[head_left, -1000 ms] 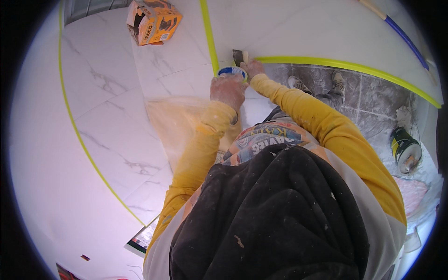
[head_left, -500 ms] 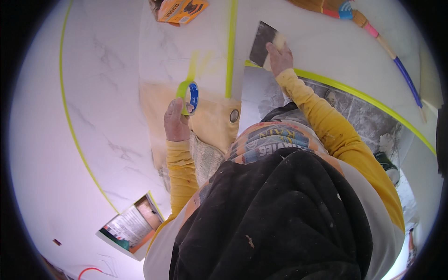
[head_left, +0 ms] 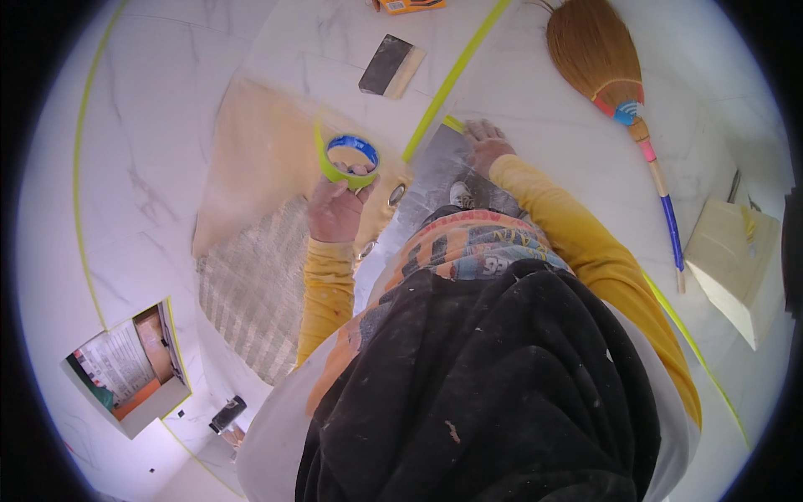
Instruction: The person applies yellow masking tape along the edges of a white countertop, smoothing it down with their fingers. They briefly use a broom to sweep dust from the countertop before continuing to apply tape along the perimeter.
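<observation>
A roll of yellow-green tape (head_left: 329,167) with a blue inner core is gripped at its near rim by my left hand (head_left: 336,213); a short strip trails up from its left side. My right hand (head_left: 487,146) holds nothing. Its fingers are stretched out at the edge of the white marbled surface, beside the end of a stuck yellow-green strip (head_left: 454,125). A wide putty knife (head_left: 391,67), with a dark blade and pale handle, lies on the marbled surface beyond the tape roll.
A straw broom (head_left: 594,50) with a long handle lies at the right, near a cream dustpan-like container (head_left: 732,259). An orange box (head_left: 411,6) sits at the far edge. A tan sheet (head_left: 259,134) and a checked cloth (head_left: 255,276) are at the left, above a recess (head_left: 173,397) holding packages.
My right hand has let go of the putty knife, which now lies on the marbled surface, and has moved nearer me. The tape roll has tilted in my left hand. The view has turned and shifted.
</observation>
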The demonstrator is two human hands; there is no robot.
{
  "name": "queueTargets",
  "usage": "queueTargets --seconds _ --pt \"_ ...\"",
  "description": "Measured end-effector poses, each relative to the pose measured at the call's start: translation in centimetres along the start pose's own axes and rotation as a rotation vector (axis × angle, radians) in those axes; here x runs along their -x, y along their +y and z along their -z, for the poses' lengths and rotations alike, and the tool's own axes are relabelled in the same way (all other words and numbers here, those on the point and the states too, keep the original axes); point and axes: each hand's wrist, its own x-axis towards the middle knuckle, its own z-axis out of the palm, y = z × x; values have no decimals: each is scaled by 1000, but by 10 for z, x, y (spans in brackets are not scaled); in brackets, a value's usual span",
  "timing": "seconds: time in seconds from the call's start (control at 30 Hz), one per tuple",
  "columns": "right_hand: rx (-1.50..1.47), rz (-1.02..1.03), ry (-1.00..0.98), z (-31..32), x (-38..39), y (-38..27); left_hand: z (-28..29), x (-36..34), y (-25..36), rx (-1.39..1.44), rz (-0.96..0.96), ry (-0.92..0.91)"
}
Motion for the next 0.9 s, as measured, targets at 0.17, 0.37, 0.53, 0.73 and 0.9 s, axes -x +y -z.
queueTargets --seconds 0.17,0.37,0.53,0.73,0.9 --pt "115 104 -1 -3 -33 -16 -10 14 -7 -55 36 40" --pt "93 207 72 -4 0 -24 22 5 -6 -187 -69 116" --pt "-445 41 187 -22 72 10 35 -52 36 -1463 -221 201" --pt "-333 -292 223 -45 187 106 112 -79 40 -2108 -244 76" --pt "-332 -555 344 -66 277 124 61 -100 42 -2170 -115 227"
